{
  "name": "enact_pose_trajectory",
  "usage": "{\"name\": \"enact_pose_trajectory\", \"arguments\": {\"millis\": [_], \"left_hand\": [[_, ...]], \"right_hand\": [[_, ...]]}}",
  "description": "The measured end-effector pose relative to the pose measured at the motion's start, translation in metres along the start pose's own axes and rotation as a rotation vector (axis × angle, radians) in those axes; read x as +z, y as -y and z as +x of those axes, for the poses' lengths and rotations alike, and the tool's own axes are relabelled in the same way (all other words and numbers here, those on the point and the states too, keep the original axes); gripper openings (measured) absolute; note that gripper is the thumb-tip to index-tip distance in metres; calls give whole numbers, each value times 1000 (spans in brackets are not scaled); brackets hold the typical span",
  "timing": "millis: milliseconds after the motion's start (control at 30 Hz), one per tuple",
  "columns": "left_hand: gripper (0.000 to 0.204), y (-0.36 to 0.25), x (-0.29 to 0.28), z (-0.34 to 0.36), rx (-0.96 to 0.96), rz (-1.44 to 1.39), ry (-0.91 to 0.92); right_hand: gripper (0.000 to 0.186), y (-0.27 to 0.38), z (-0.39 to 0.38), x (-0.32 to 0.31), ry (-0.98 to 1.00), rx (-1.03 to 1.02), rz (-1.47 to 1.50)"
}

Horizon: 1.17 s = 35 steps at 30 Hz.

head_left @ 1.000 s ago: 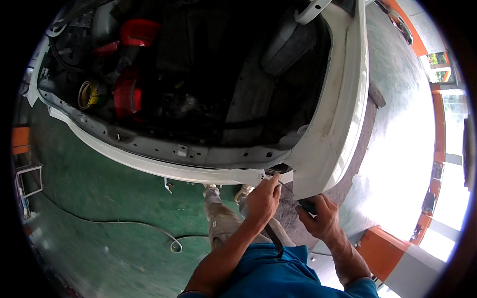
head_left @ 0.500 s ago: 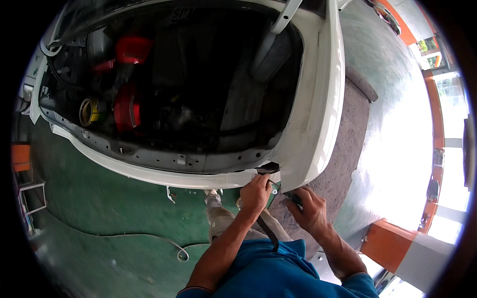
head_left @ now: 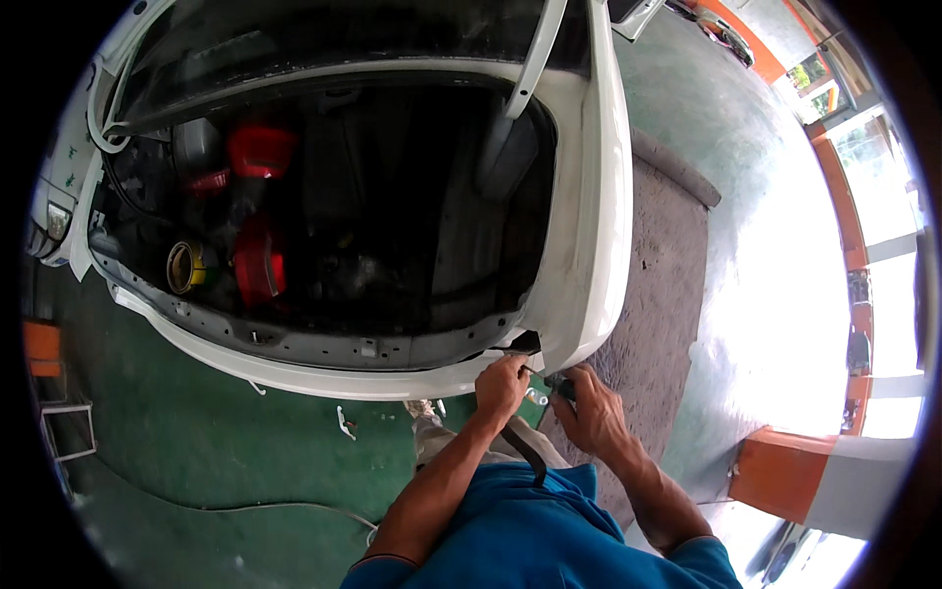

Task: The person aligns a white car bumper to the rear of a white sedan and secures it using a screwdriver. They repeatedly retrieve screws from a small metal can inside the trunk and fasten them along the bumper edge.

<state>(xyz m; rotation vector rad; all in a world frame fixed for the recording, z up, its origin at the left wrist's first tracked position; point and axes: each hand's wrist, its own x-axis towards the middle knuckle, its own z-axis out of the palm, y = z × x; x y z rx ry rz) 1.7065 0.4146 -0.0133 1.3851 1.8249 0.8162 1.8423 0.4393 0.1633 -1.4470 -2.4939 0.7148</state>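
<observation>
A white car (head_left: pixel 601 226) stands with its trunk open in front of me. At its right rear corner, my left hand (head_left: pixel 501 391) is closed with fingertips pinched at the upper edge of the white bumper (head_left: pixel 432 381). What those fingers hold is hidden. My right hand (head_left: pixel 596 417) is wrapped round the dark green handle of a screwdriver (head_left: pixel 563 389). Its thin shaft points left toward my left fingertips; the tip cannot be made out. A dark gap (head_left: pixel 526 343) shows in the body just above my left hand.
Inside the trunk lie red tail lights (head_left: pixel 260 263) and a yellow tape roll (head_left: pixel 183 267). A grey-brown mat (head_left: pixel 667 285) covers the floor at right. A hose (head_left: pixel 245 508) crosses the green floor at left. A small white piece (head_left: pixel 345 422) lies below the bumper.
The view has shifted, so the car sits lower and further left in it. Both hands stay at the bumper corner, and my right hand is slightly nearer my left.
</observation>
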Motion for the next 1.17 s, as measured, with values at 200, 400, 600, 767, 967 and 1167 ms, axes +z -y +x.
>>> {"name": "enact_pose_trajectory", "arguments": {"millis": [200,400,600,767,967,1167], "left_hand": [[25,1,-1,2,-18,-57,-10],[19,13,12,3,22,-45,-45],[16,11,5,5,27,-88,-17],[16,11,3,6,35,-81,44],[19,17,4,5,95,-74,0],[21,16,3,5,86,-64,-8]], "right_hand": [[30,1,-5,8,-37,76,-12],[34,4,-9,20,-92,168,-54],[30,23,-7,21,-207,142,-17],[28,17,-9,27,-246,162,44],[28,24,-4,27,-248,212,13],[40,11,-11,32,-130,249,103]]}}
